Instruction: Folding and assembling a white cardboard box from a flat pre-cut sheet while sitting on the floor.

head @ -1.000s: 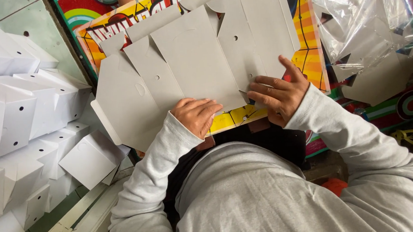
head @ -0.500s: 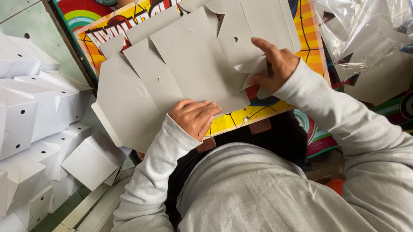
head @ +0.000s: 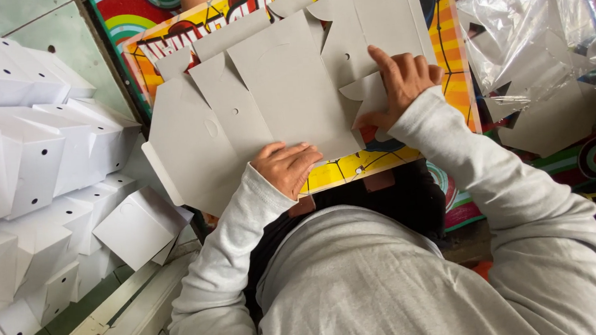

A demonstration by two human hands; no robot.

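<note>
fingers of the right hand (head: 403, 82) now lie flat on a tab of the grey die-cut carton blank (head: 287, 96) at upper centre of the frame, thumb under the flap edge. a second ago that hand sat lower, near the blank's bottom edge, so it has slid up to the next flap. left hand (head: 287, 167) stays loosely curled, pinning the blank's lower edge to the colourful board (head: 453, 54). folded white boxes (head: 42, 162) stacked at left, clear plastic wrap (head: 538, 28) upper right.

Flat card blanks (head: 287, 99) on board (head: 453, 61); folded boxes (head: 42, 162) left, plastic bags (head: 531, 36) right.
</note>
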